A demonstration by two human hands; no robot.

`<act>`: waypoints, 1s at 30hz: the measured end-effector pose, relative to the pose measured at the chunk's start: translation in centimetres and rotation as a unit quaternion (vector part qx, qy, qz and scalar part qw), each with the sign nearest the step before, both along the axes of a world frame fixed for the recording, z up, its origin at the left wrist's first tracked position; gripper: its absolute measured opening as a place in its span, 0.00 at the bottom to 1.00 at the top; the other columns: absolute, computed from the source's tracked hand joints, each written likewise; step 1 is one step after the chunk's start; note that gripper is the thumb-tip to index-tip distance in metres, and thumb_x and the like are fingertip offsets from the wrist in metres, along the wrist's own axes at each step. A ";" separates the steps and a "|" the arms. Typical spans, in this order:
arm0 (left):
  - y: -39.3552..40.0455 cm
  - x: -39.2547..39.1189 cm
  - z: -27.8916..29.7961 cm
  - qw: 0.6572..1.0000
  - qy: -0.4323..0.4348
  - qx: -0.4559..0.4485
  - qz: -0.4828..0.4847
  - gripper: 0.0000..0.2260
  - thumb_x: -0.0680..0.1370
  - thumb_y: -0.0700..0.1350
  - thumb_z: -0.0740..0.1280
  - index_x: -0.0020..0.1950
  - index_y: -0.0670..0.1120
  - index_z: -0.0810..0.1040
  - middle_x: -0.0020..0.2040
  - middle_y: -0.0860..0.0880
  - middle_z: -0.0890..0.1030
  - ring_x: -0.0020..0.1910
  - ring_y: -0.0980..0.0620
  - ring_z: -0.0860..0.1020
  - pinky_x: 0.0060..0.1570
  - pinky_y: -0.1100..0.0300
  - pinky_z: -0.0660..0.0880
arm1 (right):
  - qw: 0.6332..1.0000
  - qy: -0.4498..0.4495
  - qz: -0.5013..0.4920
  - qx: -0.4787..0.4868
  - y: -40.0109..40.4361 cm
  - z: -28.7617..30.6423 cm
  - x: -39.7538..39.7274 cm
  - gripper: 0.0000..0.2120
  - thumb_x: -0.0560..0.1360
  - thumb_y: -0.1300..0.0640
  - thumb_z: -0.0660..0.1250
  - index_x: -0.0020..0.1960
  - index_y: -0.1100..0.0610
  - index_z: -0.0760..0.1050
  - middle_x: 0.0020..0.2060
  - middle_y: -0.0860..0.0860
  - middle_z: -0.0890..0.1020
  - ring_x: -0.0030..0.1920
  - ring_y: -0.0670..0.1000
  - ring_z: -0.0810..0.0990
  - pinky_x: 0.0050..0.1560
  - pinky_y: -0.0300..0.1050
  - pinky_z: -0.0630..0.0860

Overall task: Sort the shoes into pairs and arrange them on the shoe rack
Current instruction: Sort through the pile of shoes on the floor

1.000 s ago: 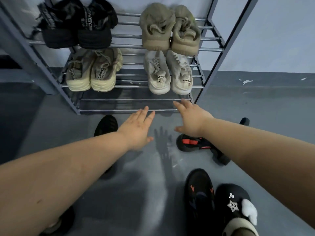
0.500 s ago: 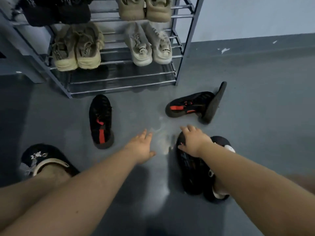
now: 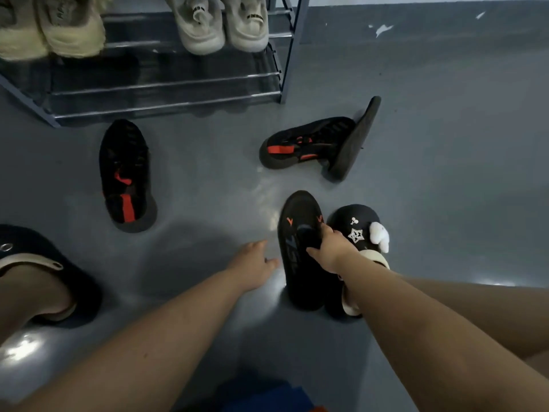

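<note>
A black sneaker with small orange marks (image 3: 298, 251) lies on the grey floor beside my right foot. My right hand (image 3: 331, 246) grips it at the tongue and opening, fingers curled into the shoe. My left hand (image 3: 252, 264) hovers open just left of that sneaker, near the floor. A black sneaker with a red strap (image 3: 126, 173) lies upright to the left. Another black and red sneaker (image 3: 309, 141) lies on its side at the right, with a dark sole (image 3: 355, 141) propped against it. The shoe rack (image 3: 166, 87) stands behind.
The rack's lower shelf holds a cream pair (image 3: 50, 28) and a white pair (image 3: 222, 25). My feet wear black clogs, the right one (image 3: 361, 230) with charms, the left one (image 3: 38, 263) at the left edge. The rack's bottom rails are bare.
The view tilted down from the rack to the floor. Both hands dropped and drew back toward me. My right hand went from resting on the near black sneaker to gripping its opening.
</note>
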State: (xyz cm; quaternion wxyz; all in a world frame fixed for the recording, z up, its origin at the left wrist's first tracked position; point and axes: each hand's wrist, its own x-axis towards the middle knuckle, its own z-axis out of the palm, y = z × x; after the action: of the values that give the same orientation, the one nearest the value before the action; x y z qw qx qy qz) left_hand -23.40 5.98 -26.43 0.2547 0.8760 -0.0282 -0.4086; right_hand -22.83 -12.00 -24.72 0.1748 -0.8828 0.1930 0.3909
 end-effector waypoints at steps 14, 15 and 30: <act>-5.5 1.2 -4.2 0.988 0.120 -0.019 0.098 0.13 0.80 0.44 0.61 0.54 0.34 0.77 0.57 0.35 0.79 0.57 0.38 0.77 0.47 0.54 0.69 | 0.980 0.002 -0.170 0.100 -1.7 -3.8 0.3 0.20 0.76 0.59 0.65 0.67 0.62 0.70 0.59 0.58 0.79 0.60 0.58 0.77 0.63 0.48 0.72; -5.5 1.3 -4.2 0.988 0.116 -0.019 0.102 0.13 0.80 0.43 0.60 0.56 0.34 0.75 0.58 0.35 0.78 0.59 0.38 0.76 0.52 0.54 0.70 | 0.976 0.000 -0.188 0.109 -1.9 -3.9 0.4 0.19 0.75 0.59 0.66 0.65 0.61 0.73 0.57 0.58 0.80 0.58 0.58 0.78 0.61 0.49 0.73; 4.9 4.5 -3.7 0.954 0.034 0.001 0.299 0.05 0.80 0.43 0.62 0.50 0.41 0.73 0.56 0.35 0.78 0.57 0.39 0.75 0.53 0.55 0.71 | 0.936 -0.016 -0.259 0.238 7.3 -4.7 3.7 0.13 0.75 0.64 0.66 0.59 0.65 0.76 0.44 0.56 0.78 0.47 0.55 0.76 0.57 0.52 0.77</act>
State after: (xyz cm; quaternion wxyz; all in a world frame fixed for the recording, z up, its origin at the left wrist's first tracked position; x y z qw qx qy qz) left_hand -18.93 10.87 -30.16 0.3651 0.8302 0.2443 -0.3433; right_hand -19.08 -4.68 -29.37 0.4781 -0.7412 0.3131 0.3521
